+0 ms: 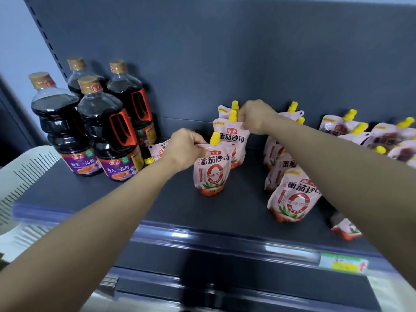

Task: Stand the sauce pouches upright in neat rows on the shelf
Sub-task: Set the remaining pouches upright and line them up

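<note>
White and red tomato sauce pouches with yellow caps stand on the dark shelf (236,206). My left hand (185,148) pinches the top left corner of the front pouch (212,170), which stands upright in the left row. Behind it, my right hand (256,117) pinches the top of a second upright pouch (234,137), with a third pouch (225,110) behind that. To the right another row leans, led by a big front pouch (292,197). One pouch (345,227) lies flat near the shelf's front right edge. A further pouch (157,150) lies flat beside the bottles.
Several dark soy sauce bottles (108,129) with gold caps stand at the left of the shelf. Darker-printed pouches (382,138) crowd the far right. A white slotted basket (24,176) sits at lower left. A price tag (342,263) hangs on the shelf's front rail.
</note>
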